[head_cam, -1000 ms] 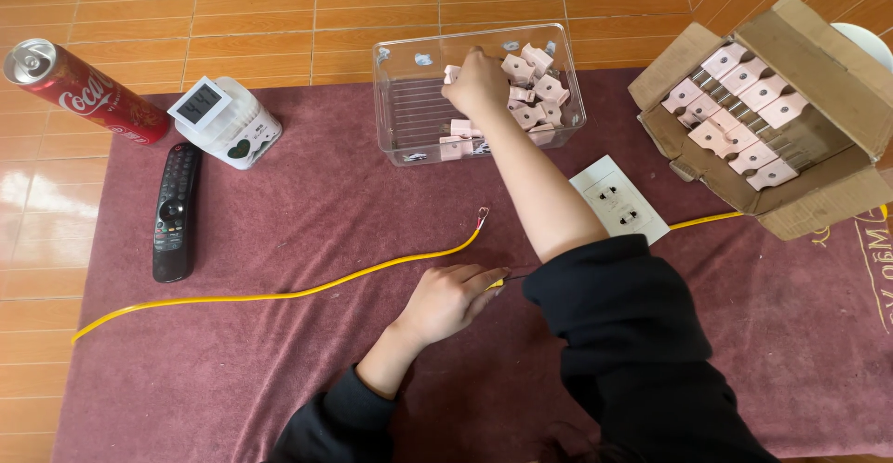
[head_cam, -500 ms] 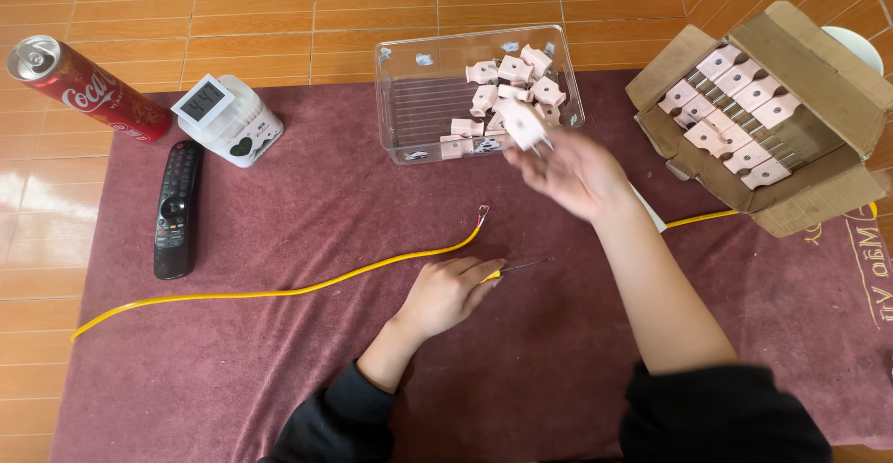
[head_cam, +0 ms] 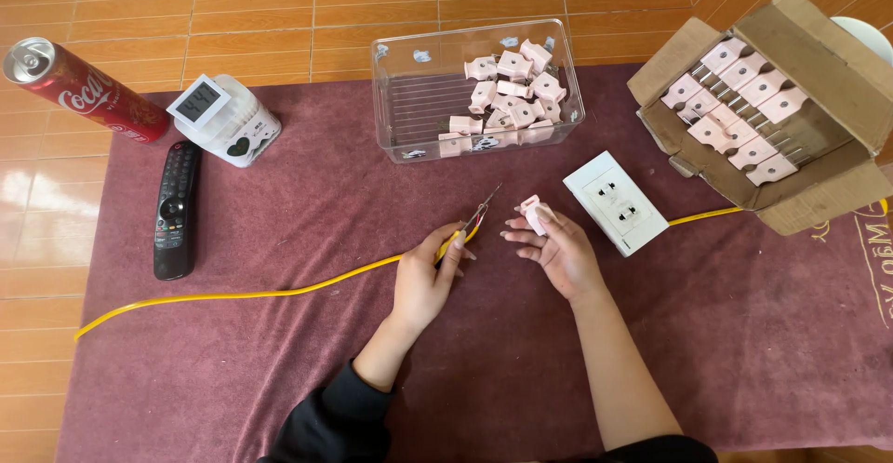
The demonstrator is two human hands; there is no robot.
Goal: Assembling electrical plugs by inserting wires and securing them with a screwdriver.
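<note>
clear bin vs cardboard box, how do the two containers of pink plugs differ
The clear plastic bin has see-through walls; the cardboard box is opaque brown with open flaps. In the bin the pink plugs lie in a loose heap on one side; in the box the plugs sit in neat rows. The bin sits square, the box at an angle. Both rest on the maroon cloth.

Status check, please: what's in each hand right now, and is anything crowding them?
Left hand grips yellow cable, bare wire ends up. Right hand holds pink plug. White socket plate just beside right hand, not touching.
</note>
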